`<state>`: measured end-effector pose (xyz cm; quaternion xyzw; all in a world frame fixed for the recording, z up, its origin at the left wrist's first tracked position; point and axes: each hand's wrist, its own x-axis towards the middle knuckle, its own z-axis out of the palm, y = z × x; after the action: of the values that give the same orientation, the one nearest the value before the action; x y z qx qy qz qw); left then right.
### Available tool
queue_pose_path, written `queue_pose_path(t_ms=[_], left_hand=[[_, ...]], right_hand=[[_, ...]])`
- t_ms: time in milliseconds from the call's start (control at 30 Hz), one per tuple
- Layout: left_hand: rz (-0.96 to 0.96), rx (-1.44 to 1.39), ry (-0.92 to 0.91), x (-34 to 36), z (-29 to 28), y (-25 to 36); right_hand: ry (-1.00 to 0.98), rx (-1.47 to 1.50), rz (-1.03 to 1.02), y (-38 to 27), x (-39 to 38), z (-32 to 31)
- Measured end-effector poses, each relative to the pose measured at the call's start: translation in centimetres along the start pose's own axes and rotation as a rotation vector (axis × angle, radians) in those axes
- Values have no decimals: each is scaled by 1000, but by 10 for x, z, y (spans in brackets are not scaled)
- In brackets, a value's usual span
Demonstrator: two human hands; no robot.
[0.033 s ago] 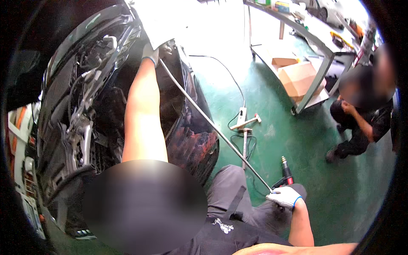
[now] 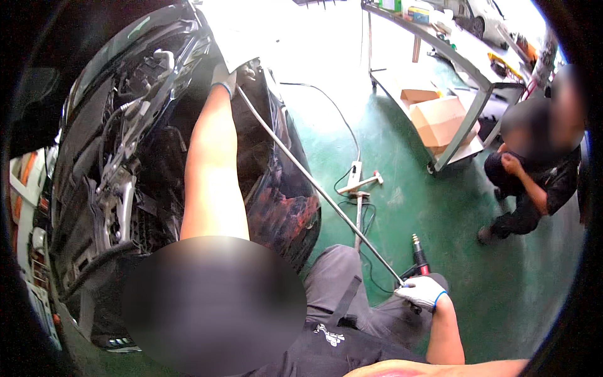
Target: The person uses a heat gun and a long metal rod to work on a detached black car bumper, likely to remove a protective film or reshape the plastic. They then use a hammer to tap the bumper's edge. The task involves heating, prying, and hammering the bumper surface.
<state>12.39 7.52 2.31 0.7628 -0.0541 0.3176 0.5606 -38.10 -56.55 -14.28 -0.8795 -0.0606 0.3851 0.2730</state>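
Observation:
A long, thin metal rod [image 2: 320,190] slants across the view from the open front of a dark car [image 2: 279,220] down to the right. Around its lower end closes my right hand [image 2: 424,293], in a white glove with a blue cuff, beside my knee. My left arm reaches far forward over the car's opened front. My left hand [image 2: 222,76], gloved too, is next to the rod's upper end; a glaring white sheet-like surface [image 2: 242,38] hides its fingers. A red and black heat gun [image 2: 420,256] is near my right hand.
On the green floor lie a hammer [image 2: 361,183], a second hammer [image 2: 359,213] and a white power strip [image 2: 355,173] with a black cord. A metal cart [image 2: 465,135] carries a cardboard box [image 2: 438,119] on its lower shelf. At right, a person in dark clothes [image 2: 527,207] crouches.
The view has shifted very slightly. Both my hands and the rod stay in the same places.

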Motion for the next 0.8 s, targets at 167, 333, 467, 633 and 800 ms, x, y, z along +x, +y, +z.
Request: queue_pose_path(t_ms=[167,333,467,633,800], left_hand=[[-244,-237,-99,-69,49,38],[632,1011,-31,-9,18,-26],[387,403,79,15,0,-52],[226,-88,42,-18,19,-42],[-46,-468,34,-40,30,1]], right_hand=[[-27,348,259,-3,-47,-41],[125,153,188,-6,-63,-68],[234,52,184,-5,-58,-83],[304,119,222,5,-38,-62],[394,-28,219,-1,-21,-43]])
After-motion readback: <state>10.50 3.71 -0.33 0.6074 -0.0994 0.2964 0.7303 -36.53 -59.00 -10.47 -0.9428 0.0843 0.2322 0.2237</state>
